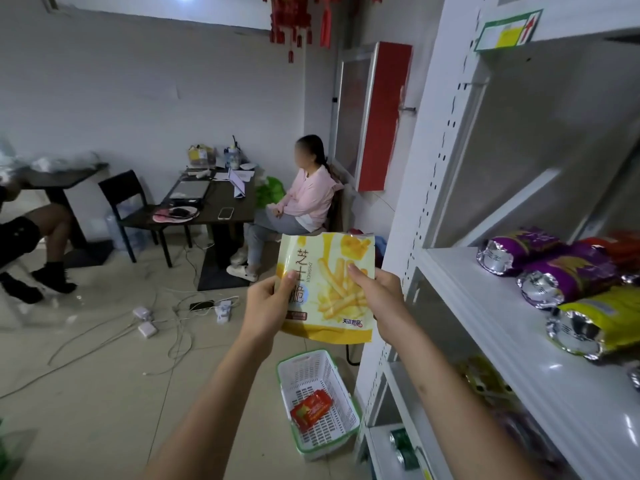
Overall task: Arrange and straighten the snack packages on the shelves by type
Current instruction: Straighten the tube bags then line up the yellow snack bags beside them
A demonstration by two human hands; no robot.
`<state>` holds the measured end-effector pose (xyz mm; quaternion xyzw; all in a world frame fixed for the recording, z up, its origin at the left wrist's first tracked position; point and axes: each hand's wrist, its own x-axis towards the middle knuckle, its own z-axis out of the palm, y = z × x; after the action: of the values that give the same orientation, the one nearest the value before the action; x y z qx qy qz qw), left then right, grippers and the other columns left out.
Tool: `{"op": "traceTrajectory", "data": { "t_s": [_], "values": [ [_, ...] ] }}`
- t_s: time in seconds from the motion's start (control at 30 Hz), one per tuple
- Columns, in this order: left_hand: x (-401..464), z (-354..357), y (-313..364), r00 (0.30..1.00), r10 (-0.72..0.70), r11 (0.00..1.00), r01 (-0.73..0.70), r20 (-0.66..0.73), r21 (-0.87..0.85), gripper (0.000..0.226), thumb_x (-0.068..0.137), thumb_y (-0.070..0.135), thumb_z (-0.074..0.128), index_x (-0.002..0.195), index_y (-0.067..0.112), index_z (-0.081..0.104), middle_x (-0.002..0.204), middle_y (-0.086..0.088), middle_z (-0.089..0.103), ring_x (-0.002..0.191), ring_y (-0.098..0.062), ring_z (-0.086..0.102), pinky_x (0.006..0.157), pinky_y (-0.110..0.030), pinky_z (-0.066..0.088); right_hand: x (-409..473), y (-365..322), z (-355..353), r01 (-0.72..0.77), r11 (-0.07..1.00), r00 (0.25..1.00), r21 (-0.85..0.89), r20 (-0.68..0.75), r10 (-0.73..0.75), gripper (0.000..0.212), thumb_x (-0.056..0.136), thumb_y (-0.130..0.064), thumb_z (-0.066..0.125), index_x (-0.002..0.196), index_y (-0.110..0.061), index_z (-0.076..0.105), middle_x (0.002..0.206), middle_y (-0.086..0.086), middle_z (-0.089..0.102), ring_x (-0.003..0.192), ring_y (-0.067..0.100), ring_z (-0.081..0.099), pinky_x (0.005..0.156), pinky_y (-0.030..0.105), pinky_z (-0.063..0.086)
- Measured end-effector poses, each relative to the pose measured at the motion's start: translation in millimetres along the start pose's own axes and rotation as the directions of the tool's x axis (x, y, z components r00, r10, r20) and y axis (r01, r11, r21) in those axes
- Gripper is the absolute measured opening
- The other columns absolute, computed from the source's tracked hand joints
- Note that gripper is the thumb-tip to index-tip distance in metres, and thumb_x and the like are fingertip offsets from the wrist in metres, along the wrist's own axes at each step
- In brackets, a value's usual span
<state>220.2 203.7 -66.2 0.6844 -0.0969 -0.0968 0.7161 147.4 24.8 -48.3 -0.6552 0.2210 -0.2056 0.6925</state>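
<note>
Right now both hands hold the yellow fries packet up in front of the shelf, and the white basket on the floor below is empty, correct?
Not quite. The basket is not empty: the head view shows a red packet lying in it. The rest stands: the left hand and right hand both hold the yellow fries packet beside the shelf.

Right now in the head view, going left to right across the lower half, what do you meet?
Tangled cables on the floor → left hand → yellow fries packet → right hand → purple snack bags on the white shelf.
</note>
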Motion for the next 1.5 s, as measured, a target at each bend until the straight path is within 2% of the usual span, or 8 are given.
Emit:
{"op": "traceTrajectory", "data": {
  "t_s": [0.17,0.37,0.5,0.67,0.87,1.07,1.2,1.5],
  "values": [
    [37,-9,-7,1.000,-0.023,0.999,0.023,0.010,0.034,0.047,0.102,0.039,0.065,0.091,-0.007,0.069,0.080,-0.008,0.078,0.068,-0.016,0.070,0.066,-0.032,0.055,42,9,16,-0.018,1.000,0.999,0.014,0.049,0.018,0.010,0.098,-0.026,0.073,0.104,-0.019,0.079,0.107,-0.001,0.081,0.103,0.023,0.077,0.096,0.047,0.061],
    [98,-28,-15,0.999,-0.028,0.997,0.026,0.031,0.067,0.063,0.099,0.047,0.067,0.099,-0.016,0.064,0.091,-0.025,0.074,0.080,-0.024,0.063,0.076,-0.039,0.048,93,24,39,-0.021,0.999,0.997,-0.037,0.071,0.024,0.014,0.096,-0.031,0.076,0.106,-0.021,0.079,0.104,-0.003,0.081,0.100,0.020,0.078,0.097,0.048,0.060],
    [128,-19,-27,0.996,-0.080,0.995,0.078,0.033,0.060,0.054,0.100,0.042,0.067,0.096,-0.012,0.066,0.089,-0.011,0.071,0.081,-0.021,0.063,0.076,-0.035,0.048,124,40,42,-0.064,0.998,0.997,-0.025,0.050,0.065,0.016,0.096,-0.030,0.076,0.108,-0.020,0.078,0.107,-0.003,0.081,0.103,0.021,0.077,0.097,0.046,0.060],
    [163,-2,-44,0.989,-0.137,0.985,0.131,0.051,0.112,0.038,0.102,0.037,0.065,0.080,0.007,0.071,0.073,0.006,0.076,0.063,-0.004,0.068,0.062,-0.020,0.053,165,60,34,-0.095,0.995,0.993,-0.026,0.064,0.097,0.020,0.096,-0.029,0.076,0.113,-0.017,0.078,0.110,0.000,0.081,0.104,0.022,0.077,0.097,0.046,0.060],
    [203,7,-59,0.987,-0.161,0.984,0.159,0.022,0.085,0.045,0.102,0.041,0.065,0.099,-0.004,0.073,0.099,-0.014,0.080,0.083,-0.021,0.073,0.083,-0.039,0.057,213,71,39,-0.126,0.992,0.987,-0.025,0.095,0.128,0.007,0.098,-0.027,0.074,0.101,-0.023,0.079,0.103,-0.003,0.082,0.097,0.019,0.078,0.091,0.042,0.062],
    [250,14,-77,0.981,-0.196,0.976,0.195,0.003,0.093,0.047,0.102,0.038,0.066,0.088,-0.006,0.068,0.075,0.000,0.073,0.069,-0.016,0.065,0.063,-0.027,0.050,252,83,49,-0.164,0.986,0.983,-0.025,0.084,0.166,0.005,0.099,-0.026,0.073,0.099,-0.026,0.078,0.101,-0.007,0.081,0.102,0.019,0.077,0.090,0.037,0.061],
    [281,32,-87,0.974,-0.224,0.970,0.221,0.023,0.105,0.031,0.103,0.035,0.064,0.082,0.013,0.073,0.061,0.010,0.073,0.058,-0.004,0.068,0.050,-0.013,0.050,275,89,44,-0.166,0.986,0.985,-0.007,0.043,0.166,0.011,0.099,-0.027,0.072,0.109,-0.024,0.077,0.107,-0.005,0.081,0.099,0.016,0.077,0.076,0.027,0.061],
    [347,88,-115,0.957,-0.282,0.957,0.274,0.072,0.097,0.032,0.102,0.035,0.067,0.084,0.009,0.074,0.074,-0.001,0.078,0.065,-0.017,0.072,0.056,-0.026,0.059,344,123,19,-0.221,0.974,0.970,0.040,-0.094,0.224,0.023,0.100,-0.025,0.072,0.119,-0.015,0.076,0.111,0.003,0.080,0.103,0.022,0.076,0.084,0.035,0.063]
  ]
}}
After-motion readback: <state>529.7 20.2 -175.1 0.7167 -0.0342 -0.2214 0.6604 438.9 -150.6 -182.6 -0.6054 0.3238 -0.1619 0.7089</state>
